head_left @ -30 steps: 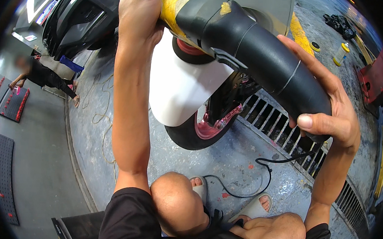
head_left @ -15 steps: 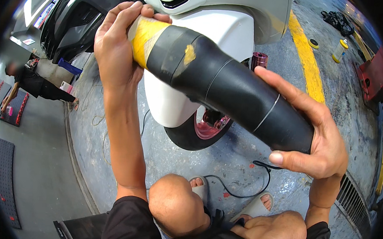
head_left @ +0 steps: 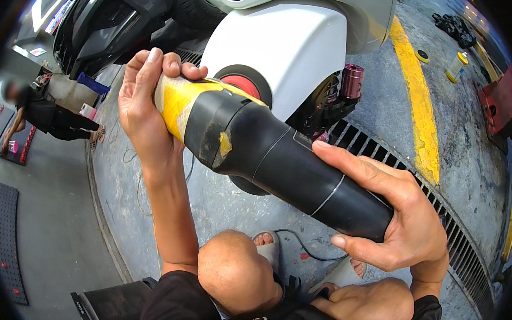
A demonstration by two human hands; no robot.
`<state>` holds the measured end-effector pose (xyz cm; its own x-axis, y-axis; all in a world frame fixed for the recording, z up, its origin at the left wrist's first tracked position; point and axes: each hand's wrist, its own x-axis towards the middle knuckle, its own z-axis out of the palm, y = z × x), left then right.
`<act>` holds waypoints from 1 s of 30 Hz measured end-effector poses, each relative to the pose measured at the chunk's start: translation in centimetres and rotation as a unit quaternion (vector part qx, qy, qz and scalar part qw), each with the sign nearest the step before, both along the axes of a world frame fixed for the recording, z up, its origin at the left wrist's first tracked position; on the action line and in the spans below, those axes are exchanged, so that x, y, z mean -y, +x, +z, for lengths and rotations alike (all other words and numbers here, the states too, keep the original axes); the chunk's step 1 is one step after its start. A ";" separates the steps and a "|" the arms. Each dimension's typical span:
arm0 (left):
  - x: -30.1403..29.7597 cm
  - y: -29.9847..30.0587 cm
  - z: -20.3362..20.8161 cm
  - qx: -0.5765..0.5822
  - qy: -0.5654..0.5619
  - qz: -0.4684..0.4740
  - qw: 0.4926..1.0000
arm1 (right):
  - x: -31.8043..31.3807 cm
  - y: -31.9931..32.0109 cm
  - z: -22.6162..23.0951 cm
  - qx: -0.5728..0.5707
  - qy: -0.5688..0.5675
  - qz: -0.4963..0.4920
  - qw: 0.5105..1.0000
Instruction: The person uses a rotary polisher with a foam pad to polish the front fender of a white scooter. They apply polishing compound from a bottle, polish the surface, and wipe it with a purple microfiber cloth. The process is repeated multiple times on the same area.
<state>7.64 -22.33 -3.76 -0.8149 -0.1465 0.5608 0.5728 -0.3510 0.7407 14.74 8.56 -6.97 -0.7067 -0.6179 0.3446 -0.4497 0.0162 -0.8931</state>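
Observation:
A black polisher (head_left: 291,162) with yellow tape round its head slants across the middle, held in both hands. Round the taped head curl the fingers of my left hand (head_left: 145,97). My right hand (head_left: 396,209) grips the rear end of the body, thumb below and fingers above. Beyond the head shows part of a dark round pad with a red centre (head_left: 243,84). It overlaps the white front fender (head_left: 286,50) of a scooter; whether it touches the fender I cannot tell. The polisher hides most of the front wheel.
A dark scooter (head_left: 109,22) stands at the left. A power cord (head_left: 304,242) crosses the floor by my feet. Drain grating (head_left: 461,249) and a yellow line (head_left: 415,93) run along the right, with a yellow bottle (head_left: 458,67) beyond. Another person (head_left: 48,112) bends at far left.
Both hands have brought the polisher a little down and left, and its head has tilted. The red-centred pad now shows. The scooter's front has turned, baring the parts beside its wheel.

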 end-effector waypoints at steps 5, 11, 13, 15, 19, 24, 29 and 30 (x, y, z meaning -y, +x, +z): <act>0.2 0.3 -0.1 0.000 0.018 -0.008 1.000 | 0.4 0.2 0.3 -0.004 0.029 0.001 1.000; -0.9 -2.3 1.7 -0.011 -0.016 -0.020 1.000 | -0.3 -0.6 1.0 0.111 -0.073 -0.024 0.991; -1.4 -3.7 3.0 0.016 -0.069 -0.029 0.997 | -0.8 -1.6 1.4 0.103 -0.063 -0.055 0.991; -2.4 -5.9 4.5 0.002 -0.112 -0.028 0.993 | -1.5 -2.7 1.8 0.086 -0.066 -0.078 0.991; -5.1 -9.9 5.8 -0.015 -0.104 0.010 0.994 | -3.1 -4.8 3.1 0.089 -0.043 -0.165 0.981; -6.8 -12.4 6.8 -0.038 -0.152 0.019 0.987 | -4.2 -5.7 4.4 0.094 0.022 -0.176 0.980; -5.9 -10.4 6.1 -0.026 -0.117 0.012 0.993 | -3.3 -4.8 3.4 0.090 -0.011 -0.170 0.981; -5.5 -9.8 6.0 -0.027 -0.118 0.004 0.993 | -3.1 -4.5 3.2 0.081 -0.005 -0.175 0.981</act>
<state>-2.13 -16.83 2.22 -0.7824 -0.0113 0.6227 0.6155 -0.1669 0.7703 10.24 11.66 -3.80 -0.9212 -0.3240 0.2155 -0.2706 0.1354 -0.9531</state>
